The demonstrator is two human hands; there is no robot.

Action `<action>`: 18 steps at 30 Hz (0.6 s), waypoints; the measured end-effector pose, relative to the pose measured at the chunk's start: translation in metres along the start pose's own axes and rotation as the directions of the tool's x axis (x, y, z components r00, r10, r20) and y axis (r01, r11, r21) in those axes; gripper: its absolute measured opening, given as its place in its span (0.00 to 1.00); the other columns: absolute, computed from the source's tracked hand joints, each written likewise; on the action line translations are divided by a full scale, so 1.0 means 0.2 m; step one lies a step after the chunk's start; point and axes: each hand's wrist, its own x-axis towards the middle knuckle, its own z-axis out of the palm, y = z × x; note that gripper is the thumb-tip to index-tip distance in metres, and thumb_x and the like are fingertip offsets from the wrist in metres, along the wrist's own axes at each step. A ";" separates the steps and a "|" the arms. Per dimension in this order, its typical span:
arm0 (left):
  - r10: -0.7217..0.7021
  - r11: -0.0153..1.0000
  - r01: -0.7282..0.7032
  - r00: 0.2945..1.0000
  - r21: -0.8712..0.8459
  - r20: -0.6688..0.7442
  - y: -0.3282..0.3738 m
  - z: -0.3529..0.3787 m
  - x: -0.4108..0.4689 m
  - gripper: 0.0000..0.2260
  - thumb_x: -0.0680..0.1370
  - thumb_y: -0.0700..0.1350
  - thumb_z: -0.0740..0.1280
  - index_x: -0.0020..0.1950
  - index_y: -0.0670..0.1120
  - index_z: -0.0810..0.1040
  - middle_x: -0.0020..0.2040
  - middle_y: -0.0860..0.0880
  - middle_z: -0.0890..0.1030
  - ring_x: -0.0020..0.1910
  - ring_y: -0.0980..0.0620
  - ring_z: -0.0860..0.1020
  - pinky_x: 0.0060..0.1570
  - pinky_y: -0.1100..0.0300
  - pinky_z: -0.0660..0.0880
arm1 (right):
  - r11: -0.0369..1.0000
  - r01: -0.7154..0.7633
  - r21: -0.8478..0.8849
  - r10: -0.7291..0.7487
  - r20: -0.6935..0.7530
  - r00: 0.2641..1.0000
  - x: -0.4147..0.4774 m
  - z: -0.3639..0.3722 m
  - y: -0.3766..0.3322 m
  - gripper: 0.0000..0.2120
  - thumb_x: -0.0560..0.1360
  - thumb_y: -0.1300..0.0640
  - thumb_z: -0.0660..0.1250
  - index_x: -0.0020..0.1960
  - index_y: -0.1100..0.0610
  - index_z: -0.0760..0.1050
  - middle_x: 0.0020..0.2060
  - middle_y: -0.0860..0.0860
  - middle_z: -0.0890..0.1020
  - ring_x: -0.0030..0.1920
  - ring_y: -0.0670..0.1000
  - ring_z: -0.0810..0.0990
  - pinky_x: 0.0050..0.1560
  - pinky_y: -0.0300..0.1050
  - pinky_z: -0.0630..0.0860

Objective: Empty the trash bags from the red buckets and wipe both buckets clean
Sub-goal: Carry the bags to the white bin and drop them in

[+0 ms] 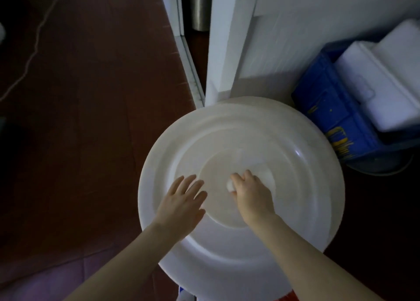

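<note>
White plastic lid (250, 123), round, moulded in concentric steps, glossy; it lies flat and fills the middle of the view. Under its near edge a sliver of red (287, 297) shows, which I take for one red bucket standing on the floor beneath; the rest of the bucket is hidden, and no trash bag or second bucket is in view.

Right hand (252, 194): fingers curled down over a wadded white cloth (267, 178), clutching it and pressing it onto the lid's sunken centre disc. Left hand (181, 200): palm down, fingers straight and spread, grasping nothing; it rests on the step just left of the centre, apparently steadying the lid.

Judgement on handling: lid looks stiff, thin and light; the sheen suggests it turns slick once damp, so a flat palm may slide. The raised outer rim is the surest place to take hold for lifting it off. Bucket below probably light when empty and likely to skate on smooth floor under sideways wiping; best gripped at its rim.

Surroundings: white door frame (227, 39) just behind the lid; blue crate (329, 110) to the right, paint-flecked, holding white foam boxes (386, 80); metal cylinder (200, 5) beyond the frame; reddish-brown floor (91, 119) to the left, a pale cable (34, 46) trailing across it. Light is dim.
</note>
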 end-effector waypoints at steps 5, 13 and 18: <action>-0.176 0.984 0.174 0.981 -0.024 -0.079 0.00 -0.06 -0.41 0.17 0.68 0.51 0.78 0.53 0.47 0.83 0.61 0.45 0.80 0.64 0.42 0.77 0.64 0.41 0.72 | 0.987 0.158 -0.001 -0.158 -0.007 0.987 -0.15 -0.03 -0.27 0.15 0.79 0.56 0.60 0.65 0.52 0.68 0.58 0.53 0.70 0.58 0.55 0.72 0.45 0.48 0.73; -0.450 0.893 0.450 0.884 -0.030 -0.126 -0.13 0.01 -1.08 0.17 0.69 0.50 0.76 0.56 0.47 0.82 0.62 0.45 0.79 0.65 0.41 0.75 0.67 0.42 0.68 | 0.880 0.474 -0.037 -0.474 0.012 0.881 -0.27 0.05 -0.88 0.13 0.81 0.55 0.55 0.64 0.53 0.69 0.58 0.55 0.70 0.60 0.56 0.71 0.49 0.52 0.74; -0.606 0.794 0.607 0.785 -0.037 -0.126 -0.22 0.15 -1.52 0.14 0.70 0.49 0.75 0.54 0.46 0.82 0.60 0.45 0.79 0.63 0.41 0.77 0.66 0.42 0.67 | 0.751 0.654 -0.092 -0.649 0.081 0.756 -0.34 0.26 -1.32 0.13 0.83 0.54 0.51 0.63 0.54 0.69 0.58 0.56 0.70 0.59 0.58 0.72 0.45 0.52 0.71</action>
